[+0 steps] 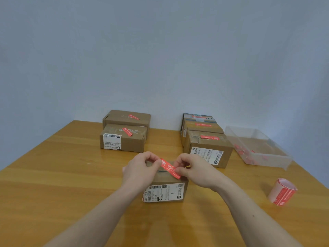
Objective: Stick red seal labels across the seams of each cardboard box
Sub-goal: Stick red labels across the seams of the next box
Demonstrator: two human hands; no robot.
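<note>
A small cardboard box [166,190] with a white shipping label on its front stands in the middle of the wooden table [62,175]. Just above its top a red seal label [170,168] is stretched slantwise. My left hand [140,171] pinches the label's upper left end. My right hand [193,171] pinches its lower right end. Most of the box top is hidden behind my hands. A roll of red seal labels [282,191] lies at the right of the table.
Two boxes [124,138] with red labels stand at the back left, three more [206,139] at the back right. A clear plastic bin [256,147] with red scraps sits at the far right. A blue-grey wall rises behind the table.
</note>
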